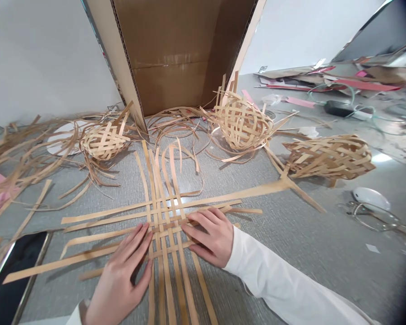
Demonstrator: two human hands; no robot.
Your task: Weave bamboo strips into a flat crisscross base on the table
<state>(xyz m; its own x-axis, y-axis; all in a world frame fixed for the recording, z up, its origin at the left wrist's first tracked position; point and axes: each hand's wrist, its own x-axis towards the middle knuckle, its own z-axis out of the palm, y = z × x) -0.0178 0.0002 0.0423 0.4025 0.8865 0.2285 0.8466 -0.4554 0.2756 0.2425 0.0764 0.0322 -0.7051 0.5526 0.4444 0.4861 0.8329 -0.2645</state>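
A flat weave of thin tan strips (161, 228) lies on the grey table, its crossed strips forming an open grid with long loose ends on all sides. My left hand (122, 271) rests along the weave's left edge, fingers stretched out and thumb apart, fingertips touching the strips. At the right edge, my right hand (211, 234) lies with bent, slightly spread fingers on the strip ends. Neither hand appears to grip anything, though the undersides of the right fingers are hidden. One long strip (250, 192) runs from the weave toward the right.
Three woven pieces stand around: a small one (104, 141) at left, a rounder one (243, 122) and a long one (331, 158) at right. A cardboard box (182, 54) stands behind. A phone (16, 271), a white mouse (371, 198) and glasses (375, 217) lie nearby.
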